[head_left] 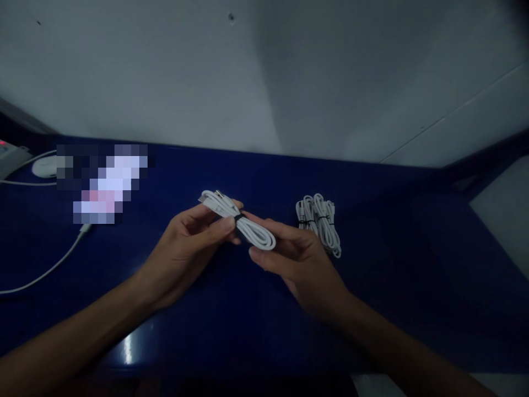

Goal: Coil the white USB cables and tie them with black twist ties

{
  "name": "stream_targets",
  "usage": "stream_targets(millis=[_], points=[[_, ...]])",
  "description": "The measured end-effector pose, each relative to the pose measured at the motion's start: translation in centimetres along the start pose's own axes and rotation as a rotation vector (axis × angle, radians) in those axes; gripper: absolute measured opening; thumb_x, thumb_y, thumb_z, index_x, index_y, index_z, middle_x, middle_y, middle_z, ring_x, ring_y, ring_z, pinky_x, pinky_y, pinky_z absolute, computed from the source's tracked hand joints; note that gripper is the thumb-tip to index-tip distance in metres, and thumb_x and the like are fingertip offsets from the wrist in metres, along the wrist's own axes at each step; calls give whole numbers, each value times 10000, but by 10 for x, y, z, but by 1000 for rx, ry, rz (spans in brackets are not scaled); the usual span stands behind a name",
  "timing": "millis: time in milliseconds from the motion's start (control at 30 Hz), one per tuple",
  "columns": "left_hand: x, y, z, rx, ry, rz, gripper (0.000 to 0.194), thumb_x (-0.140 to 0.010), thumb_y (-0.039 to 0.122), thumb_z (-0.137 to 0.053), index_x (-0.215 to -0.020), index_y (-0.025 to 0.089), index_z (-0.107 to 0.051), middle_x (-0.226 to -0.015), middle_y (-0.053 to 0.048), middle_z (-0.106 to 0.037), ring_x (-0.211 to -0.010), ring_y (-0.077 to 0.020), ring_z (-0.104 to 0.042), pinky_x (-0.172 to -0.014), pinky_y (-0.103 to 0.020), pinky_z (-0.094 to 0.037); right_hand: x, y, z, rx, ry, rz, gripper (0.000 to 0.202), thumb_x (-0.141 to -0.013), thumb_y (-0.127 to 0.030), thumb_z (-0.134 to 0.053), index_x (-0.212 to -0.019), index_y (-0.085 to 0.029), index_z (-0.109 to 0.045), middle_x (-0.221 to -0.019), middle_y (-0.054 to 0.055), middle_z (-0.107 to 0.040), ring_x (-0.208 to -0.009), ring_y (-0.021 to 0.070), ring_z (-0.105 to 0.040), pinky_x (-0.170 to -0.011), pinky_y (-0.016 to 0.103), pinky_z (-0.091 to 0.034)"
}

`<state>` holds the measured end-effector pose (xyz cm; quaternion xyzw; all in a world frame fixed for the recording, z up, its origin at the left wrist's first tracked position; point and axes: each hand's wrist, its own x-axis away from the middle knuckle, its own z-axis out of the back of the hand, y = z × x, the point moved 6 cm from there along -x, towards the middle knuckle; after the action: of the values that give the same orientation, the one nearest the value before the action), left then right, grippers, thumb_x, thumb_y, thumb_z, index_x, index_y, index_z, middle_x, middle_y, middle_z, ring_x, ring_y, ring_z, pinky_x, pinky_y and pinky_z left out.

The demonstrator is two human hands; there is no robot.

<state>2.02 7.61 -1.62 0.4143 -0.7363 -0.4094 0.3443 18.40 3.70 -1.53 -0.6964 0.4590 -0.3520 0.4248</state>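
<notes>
So the bench (256,336) is glossy dark blue, and off to the left there's a bright, pixelated object (113,182) with a white lead (61,264) running from its near end. I'd do the handling over the middle, well apart from that, so nothing snags.

The left hand (179,245) has the firm grip: thumb pressed on top, fingers underneath, right by the middle. Good spot imo, since pinching there should stop the coils fanning out. The right hand's (306,264) grip is looser, thumb and index parted around the loop end. Can't tell from this angle whether it actually has hold.

Just beyond that right hand, two tied bundles (326,226) lie side by side on the bench. The white cable bundle (258,236) in play is up between both hands, tilted, loops toward the right. I'd use the right fingers to even up those loops, gently.

Smallest bits: go easy on the black tie (238,219), and don't bend the metal plug (219,194) poking out at the left end.
</notes>
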Motion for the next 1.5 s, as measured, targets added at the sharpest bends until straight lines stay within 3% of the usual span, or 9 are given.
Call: stream_targets(millis=[133,267,400,533,633,800,933,1100,1500], points=[[0,5,2,-69,54,-82,181,-968,227,-835,-1147,249,-858,-1152,-50,-831,-1050,-178,-769,-977,-262,-616,1,15,-8,-219,0,-110,376,-970,-289,-829,-1328,-399,-794,-915,-9,-596,-773,133,-498,-697,274,-488],[-1,14,-3,-187,27,-182,195,-957,226,-844,-1149,255,-851,-1202,-61,-818,-1084,-222,-778,-986,-333,-644,3,18,-13,-319,5,-135,209,-994,-343,-817,-1202,-337,-827,-944,4,-583,-767,122,-471,-661,263,-418],[4,24,-11,-378,-26,-337,217,-933,158,-856,-1121,264,-840,-1193,-62,-832,-1148,-264,-784,-1015,-406,-656,4,9,-3,-76,72,-63,106,-1045,-367,-752,-1056,-294,-829,-921,2,-628,-753,127,-520,-676,291,-427],[13,33,-23,-551,-130,-595,237,-957,124,-815,-1162,244,-821,-1192,-91,-833,-1238,-328,-754,-1067,-536,-621,8,-4,6,140,162,17,193,-1082,-415,-687,-1185,-311,-812,-908,3,-675,-803,156,-592,-716,318,-478],[19,35,-30,-661,-212,-739,272,-963,113,-802,-1207,231,-810,-1246,-111,-825,-1265,-356,-737,-1053,-574,-615,10,-8,5,152,179,25,215,-1102,-425,-648,-1193,-287,-785,-900,2,-680,-794,155,-604,-722,320,-495],[26,36,-36,-857,-296,-889,351,-961,8,-748,-1246,207,-797,-1346,-139,-784,-1299,-362,-712,-1010,-555,-643,12,-5,4,89,191,-5,245,-1138,-440,-571,-1119,-264,-740,-864,-15,-648,-755,133,-610,-694,286,-508],[31,38,-41,-977,-303,-970,325,-974,28,-742,-1230,221,-793,-1291,-126,-794,-1267,-336,-731,-968,-510,-672,11,-6,3,110,200,11,259,-1150,-417,-545,-1065,-254,-727,-839,-21,-619,-727,124,-575,-661,268,-493],[36,41,-44,-1042,-344,-1038,261,-980,31,-741,-1211,142,-792,-1257,-165,-789,-1241,-325,-734,-950,-475,-680,10,-8,0,144,193,9,272,-1156,-381,-521,-1035,-246,-723,-834,-20,-609,-717,122,-551,-638,266,-477],[45,48,-51,-1149,-260,-1085,268,-919,20,-834,-1178,77,-799,-1101,-92,-830,-1104,-210,-784,-850,-329,-706,10,-7,0,98,166,-37,279,-1147,-380,-531,-1014,-233,-728,-853,-7,-617,-709,127,-565,-627,265,-474]])
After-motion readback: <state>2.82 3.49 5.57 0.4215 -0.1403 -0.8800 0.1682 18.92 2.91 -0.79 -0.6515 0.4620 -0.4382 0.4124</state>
